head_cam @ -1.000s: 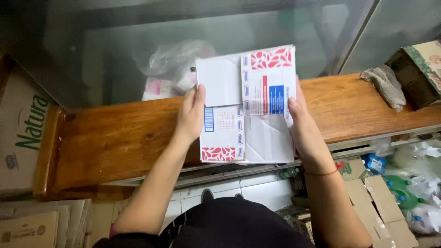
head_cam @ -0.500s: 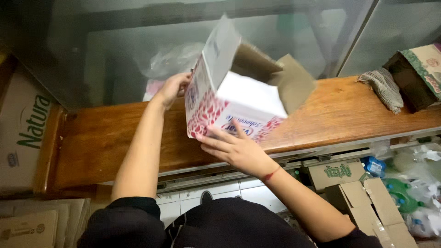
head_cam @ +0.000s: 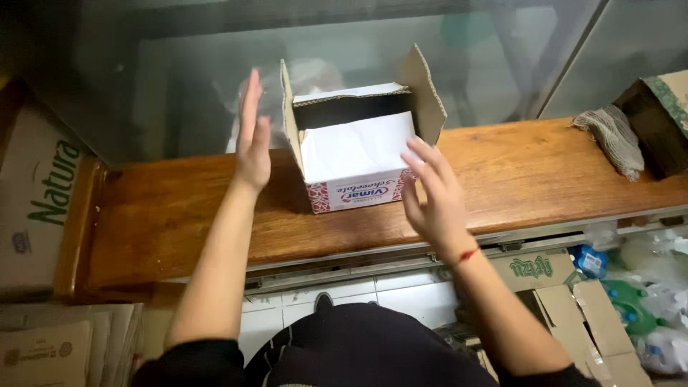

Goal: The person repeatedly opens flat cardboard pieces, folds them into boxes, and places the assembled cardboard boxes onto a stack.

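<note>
Small cardboard box [head_cam: 356, 154] stands upright on the wooden worktop [head_cam: 172, 222], near its middle, top flaps open. Side flaps stick up left and right; the far flap lies partly folded over a dark interior; the near white flap slopes toward the person. Red-and-white pattern along the lower front face.

Left hand [head_cam: 252, 136]: raised just left of the box, palm turned inward toward the left flap, fingers [head_cam: 251, 89] straight and held together, pointing up and away. Hand is flat and spread, grasping nothing. Looks apart from the flap by a narrow gap; contact cannot be told for certain. Forearm runs straight back down toward the body, bare to a dark sleeve.

Right hand [head_cam: 430, 193]: at the box's near right corner, palm facing left toward the box, fingers splayed and slightly curled, holding nothing. Fingertips overlap the right edge of the white flap in view; whether they touch it cannot be told. Thin red band at the wrist. Forearm angles down and right to a dark sleeve.

Surroundings: grey rag [head_cam: 609, 140] on the worktop's far right end, well apart from the box, beside a dark carton [head_cam: 663, 122]. Large brown carton [head_cam: 36, 193] stands left of the worktop. Flattened cardboard [head_cam: 580, 308] and plastic bottles [head_cam: 645, 301] lie on the floor lower right.
</note>
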